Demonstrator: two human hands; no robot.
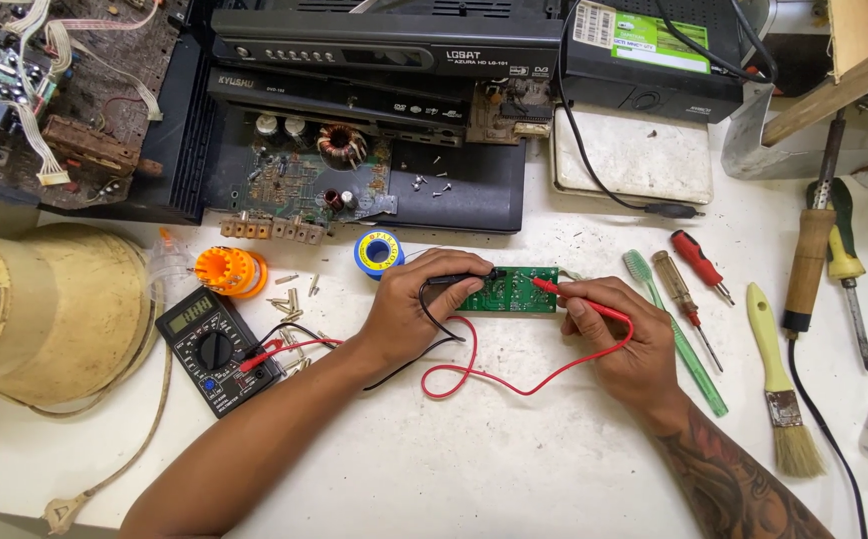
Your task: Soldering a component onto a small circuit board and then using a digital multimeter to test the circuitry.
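A small green circuit board (514, 289) lies on the white workbench (474, 459). My left hand (419, 309) grips a black test probe (459, 279) whose tip rests on the board's left part. My right hand (625, 344) pinches a red test probe (578, 299), its tip touching the board's right part. Red and black leads (474, 374) loop across the bench to a black multimeter (216, 349) at the left.
An opened disc player with exposed board (304, 180) and stacked set-top boxes (384, 45) stand at the back. A solder spool (378, 252), an orange reel (229, 271), loose parts, a green toothbrush (678, 334), screwdrivers (698, 265), a soldering iron (811, 255) and a brush (778, 384) surround the board.
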